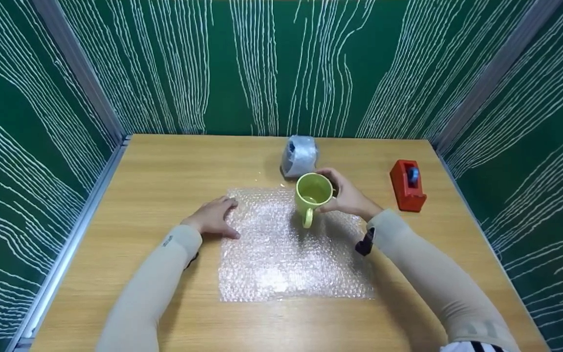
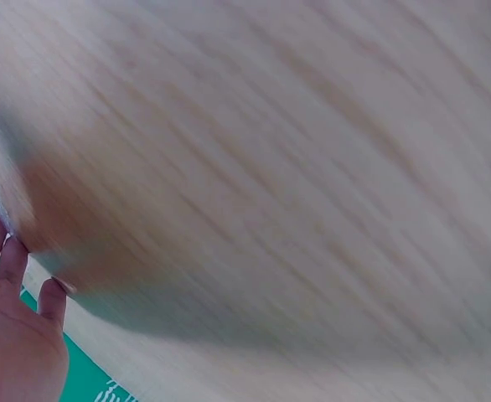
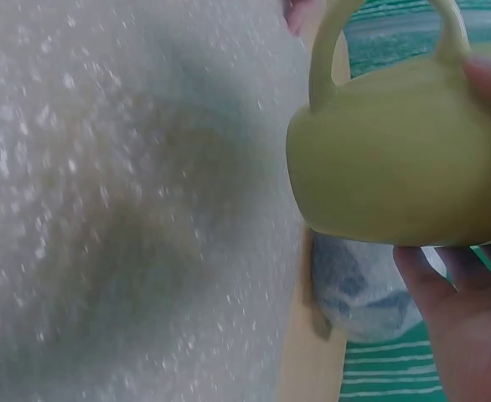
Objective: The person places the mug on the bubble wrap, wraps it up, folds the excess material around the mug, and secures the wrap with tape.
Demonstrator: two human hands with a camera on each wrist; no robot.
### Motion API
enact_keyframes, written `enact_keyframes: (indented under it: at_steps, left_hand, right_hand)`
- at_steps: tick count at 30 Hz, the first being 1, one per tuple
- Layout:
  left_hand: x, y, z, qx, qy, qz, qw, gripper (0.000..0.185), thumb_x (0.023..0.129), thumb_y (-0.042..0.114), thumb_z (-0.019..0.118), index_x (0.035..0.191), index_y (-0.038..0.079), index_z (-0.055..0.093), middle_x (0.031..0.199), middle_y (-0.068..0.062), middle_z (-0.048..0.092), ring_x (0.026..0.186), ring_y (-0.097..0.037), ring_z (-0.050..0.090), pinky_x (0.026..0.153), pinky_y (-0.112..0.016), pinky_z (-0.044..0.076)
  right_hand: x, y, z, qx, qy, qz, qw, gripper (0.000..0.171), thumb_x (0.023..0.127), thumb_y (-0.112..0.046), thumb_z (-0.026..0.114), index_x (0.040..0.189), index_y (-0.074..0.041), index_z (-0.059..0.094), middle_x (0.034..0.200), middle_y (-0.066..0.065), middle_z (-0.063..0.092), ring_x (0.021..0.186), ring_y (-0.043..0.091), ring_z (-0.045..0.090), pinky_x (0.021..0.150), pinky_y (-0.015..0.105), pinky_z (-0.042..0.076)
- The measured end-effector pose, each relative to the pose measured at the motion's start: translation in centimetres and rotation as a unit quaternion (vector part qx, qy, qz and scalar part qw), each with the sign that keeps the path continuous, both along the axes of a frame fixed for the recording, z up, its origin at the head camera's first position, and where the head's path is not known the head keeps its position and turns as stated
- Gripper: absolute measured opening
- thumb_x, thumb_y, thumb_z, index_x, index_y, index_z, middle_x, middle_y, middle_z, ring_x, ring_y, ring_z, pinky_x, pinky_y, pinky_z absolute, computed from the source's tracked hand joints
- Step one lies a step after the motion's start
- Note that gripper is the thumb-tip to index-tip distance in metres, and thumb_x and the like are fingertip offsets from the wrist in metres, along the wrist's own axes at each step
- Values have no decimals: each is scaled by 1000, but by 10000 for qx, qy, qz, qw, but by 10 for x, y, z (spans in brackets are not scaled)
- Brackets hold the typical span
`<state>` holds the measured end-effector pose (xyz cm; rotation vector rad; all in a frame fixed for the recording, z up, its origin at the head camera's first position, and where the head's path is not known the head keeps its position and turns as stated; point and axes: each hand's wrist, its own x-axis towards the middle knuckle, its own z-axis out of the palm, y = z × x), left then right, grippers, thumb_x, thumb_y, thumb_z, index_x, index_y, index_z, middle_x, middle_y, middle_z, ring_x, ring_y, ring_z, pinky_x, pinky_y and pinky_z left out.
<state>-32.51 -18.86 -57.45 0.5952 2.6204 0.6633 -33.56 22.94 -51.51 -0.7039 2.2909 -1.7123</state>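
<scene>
A light green mug point(image 1: 312, 196) is held by my right hand point(image 1: 346, 197), fingers and thumb curled round its body, handle toward me. It hangs just over the far edge of a clear bubble wrap sheet point(image 1: 286, 254) spread flat on the wooden table point(image 1: 164, 166). In the right wrist view the mug point(image 3: 400, 163) fills the upper right with the bubble wrap point(image 3: 103, 209) under it. My left hand point(image 1: 214, 217) lies flat with straight fingers on the sheet's left edge. The left wrist view is blurred: only fingers point(image 2: 11, 264) and table show.
A bubble-wrapped bundle point(image 1: 299, 155) stands just behind the mug; it shows in the right wrist view too point(image 3: 367, 293). A red tape dispenser point(image 1: 407, 185) sits at the right. Green patterned walls close in the table on three sides.
</scene>
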Motion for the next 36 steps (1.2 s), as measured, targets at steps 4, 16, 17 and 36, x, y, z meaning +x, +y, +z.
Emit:
enact_keyframes:
  at_steps: [4,16,17,36]
  left_hand:
    - [1,0,0,-17,-17,-36,10000,105,82,56,91,165,12,43,177,-16,33,165,-43,27,135,-64,21]
    - [0,0,-1,-32,51,-58,10000,105,82,55,91,165,11,43,177,-18,34,165,-44,27,135,-62,21]
    - [0,0,-1,-21,76,-67,9999,105,82,55,91,165,10,43,176,-18,34,165,-45,27,135,-62,21]
    - [3,-2,2,6,-160,49,9999,106,83,55,91,167,12,41,179,-17,28,168,-43,19,136,-63,15]
  right_hand:
    - [8,-7,-6,74,-29,188,9998,104,65,14,91,156,7,42,152,26,56,139,41,55,120,46,47]
    - [19,-19,-25,186,-149,729,9971,105,66,9,95,157,5,42,153,25,56,141,39,54,123,48,46]
    - [19,-19,-26,169,-142,769,9968,104,66,8,95,157,5,42,152,25,56,141,39,54,122,46,47]
    - [24,-25,-28,388,-120,689,9968,106,66,9,96,158,1,45,154,20,58,145,40,53,128,57,38]
